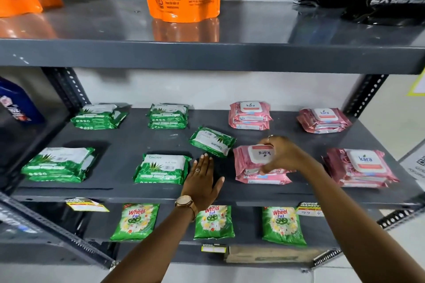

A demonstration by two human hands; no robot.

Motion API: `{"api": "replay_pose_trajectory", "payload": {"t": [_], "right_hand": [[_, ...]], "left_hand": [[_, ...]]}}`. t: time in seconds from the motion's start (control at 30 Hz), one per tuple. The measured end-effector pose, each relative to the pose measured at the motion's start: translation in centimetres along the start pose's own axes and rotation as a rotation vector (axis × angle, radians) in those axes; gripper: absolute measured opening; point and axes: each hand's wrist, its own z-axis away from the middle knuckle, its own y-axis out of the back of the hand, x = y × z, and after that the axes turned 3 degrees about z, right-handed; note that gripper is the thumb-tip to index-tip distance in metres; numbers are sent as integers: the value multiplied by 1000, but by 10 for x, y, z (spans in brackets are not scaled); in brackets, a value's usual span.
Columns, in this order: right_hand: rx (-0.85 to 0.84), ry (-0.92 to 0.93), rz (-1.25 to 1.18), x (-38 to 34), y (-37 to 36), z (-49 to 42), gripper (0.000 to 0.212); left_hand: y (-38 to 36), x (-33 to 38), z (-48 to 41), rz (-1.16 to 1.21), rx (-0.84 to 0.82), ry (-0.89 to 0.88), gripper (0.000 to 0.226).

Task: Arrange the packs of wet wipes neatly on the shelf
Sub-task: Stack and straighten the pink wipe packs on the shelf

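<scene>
A single head-worn wide-angle view looks forward and slightly down, close to a grey metal shelf [119, 187] whose middle level fills the centre of the frame. The level above crosses the upper part, a lower one the bottom. Both forearms enter from the bottom edge; straight edges bow toward the corners.

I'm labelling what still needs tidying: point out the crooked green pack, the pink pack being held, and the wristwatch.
crooked green pack [212, 142], head view, top face.
pink pack [244, 160], head view, wrapper left of its lid, gripped by right hand [284, 154].
wristwatch [184, 201], head view, dial.
</scene>
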Motion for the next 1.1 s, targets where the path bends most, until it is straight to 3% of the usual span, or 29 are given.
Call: {"api": "replay_pose_trajectory", "payload": {"t": [0.1, 0.27, 0.4, 0.53, 0.8, 0.87, 0.93, 1.03, 1.1], "right_hand": [[39, 5, -2, 2, -7, 2, 73], [-39, -40, 53, 6, 1, 2, 104], [-68, -18, -1, 1, 10, 0, 83], [30, -49, 90, -6, 7, -3, 69], [215, -260, 420, -20, 2, 1, 76], [241, -207, 362, -18, 7, 3, 66], [183, -13, 395, -12, 17, 2, 44], [-10, 263, 663, -8, 27, 2, 72], [-98, 367, 896, -15, 29, 5, 77]], "left_hand": [[0, 1, 1, 2, -3, 1, 68], [1, 1, 3, 21, 25, -18, 69], [0, 0, 2, -1, 36, -41, 74], [0, 0, 2, 7, 35, -35, 77], [0, 0, 1, -7, 35, -18, 69], [-1, 0, 1, -16, 27, -16, 70], [-1, 0, 1, -18, 23, -13, 70], [0, 1, 1, -6, 30, -15, 69], [0, 2, 1, -3, 28, -15, 69]]}}
